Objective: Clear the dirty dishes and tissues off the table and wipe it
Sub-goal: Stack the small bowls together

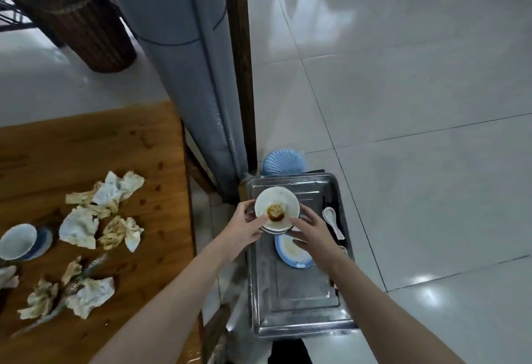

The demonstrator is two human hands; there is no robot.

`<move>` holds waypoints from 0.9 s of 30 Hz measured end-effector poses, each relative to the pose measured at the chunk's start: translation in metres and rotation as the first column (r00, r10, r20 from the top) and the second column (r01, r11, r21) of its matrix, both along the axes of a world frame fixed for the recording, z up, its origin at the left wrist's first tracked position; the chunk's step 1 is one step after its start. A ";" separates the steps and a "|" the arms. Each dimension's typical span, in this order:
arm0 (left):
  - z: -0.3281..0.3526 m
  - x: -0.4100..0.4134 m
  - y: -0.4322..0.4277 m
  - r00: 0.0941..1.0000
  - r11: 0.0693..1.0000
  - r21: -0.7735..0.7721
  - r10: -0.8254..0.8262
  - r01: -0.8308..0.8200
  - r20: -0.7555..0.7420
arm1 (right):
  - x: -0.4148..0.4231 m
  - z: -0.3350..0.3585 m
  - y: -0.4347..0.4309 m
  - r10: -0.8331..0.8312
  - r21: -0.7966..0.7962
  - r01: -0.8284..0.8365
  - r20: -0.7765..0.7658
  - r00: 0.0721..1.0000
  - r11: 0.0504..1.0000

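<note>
A white bowl [280, 201] is held between both hands above a metal tray [290, 306]. The left hand [244, 227] is curled round the bowl's left edge, with the thumb laid on the rim. The right hand [315, 234] is clamped on the right edge, with the thumb on top and the fingers below. A brown, saucy bit of food is seen in the bottom of the bowl. Another dish seems to be sitting right under the bowl, but what it is cannot be told. Just below the right hand, a blue-edged plate [290, 258] is lying flat in the tray, partly hidden by the fingers. Just to the right of the right hand, a white spoon [334, 221] is lying by the tray's edge. Beyond both hands, past the far end of the tray, a pale blue ribbed thing [283, 162] is seen. Well to the left of the left hand, a wooden table [100, 139] is seen, with many crumpled, stained tissues [79, 227] spread on it. Further left of those, a second bowl [17, 241] is set on a blue saucer [44, 241] on the table
</note>
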State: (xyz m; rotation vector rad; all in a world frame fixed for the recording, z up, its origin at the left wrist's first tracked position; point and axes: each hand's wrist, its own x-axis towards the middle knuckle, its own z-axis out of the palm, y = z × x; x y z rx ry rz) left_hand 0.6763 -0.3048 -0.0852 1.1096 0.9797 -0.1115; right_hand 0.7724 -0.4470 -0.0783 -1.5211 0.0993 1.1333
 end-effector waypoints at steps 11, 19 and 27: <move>-0.100 0.074 0.028 0.988 0.988 -0.060 0.140 -0.144 -0.070 | 0.086 -0.114 0.033 0.137 -0.015 -0.138 -0.041 0.990 0.990; -0.158 0.090 0.034 0.988 0.996 0.019 0.085 -0.084 -0.129 | 0.101 -0.182 0.041 0.143 -0.074 -0.152 -0.119 0.983 0.986; -0.201 0.087 0.034 0.978 0.998 -0.042 0.047 -0.056 -0.201 | 0.105 -0.220 0.045 0.177 -0.093 -0.196 -0.178 0.968 0.976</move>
